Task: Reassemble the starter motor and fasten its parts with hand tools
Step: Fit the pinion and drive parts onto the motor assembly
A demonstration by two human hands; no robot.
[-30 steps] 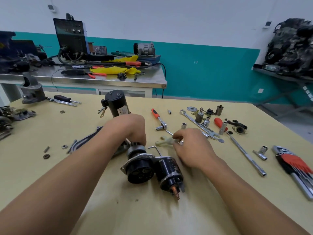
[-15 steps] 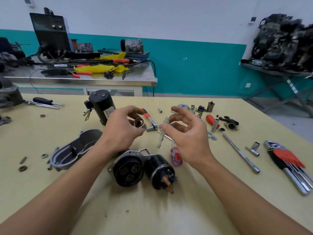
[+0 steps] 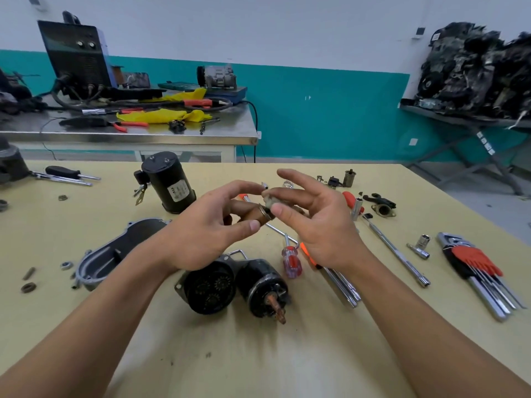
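Above the table, my left hand [image 3: 212, 228] grips a small brown metal sleeve [image 3: 257, 215] between thumb and fingers. Against the sleeve's end, my right hand [image 3: 313, 222] pinches a small pale plastic part [image 3: 270, 200]. Below the hands lies the black gear housing [image 3: 208, 285] with small gears showing, joined to the black solenoid [image 3: 263, 285] with a copper stud. The black motor body [image 3: 169, 182] stands upright behind my left hand. A grey end cover [image 3: 115, 251] lies to the left.
A red-handled screwdriver [image 3: 290, 261], a long extension bar [image 3: 393, 251], a socket adapter [image 3: 421, 247] and a hex key set [image 3: 477, 268] lie to the right. Loose nuts [image 3: 28, 287] sit at the left. A steel bench [image 3: 129, 130] with tools stands behind.
Both hands lifted off the table, the left with the sleeve and the right with the pale part, and have come together so the two pieces now meet.
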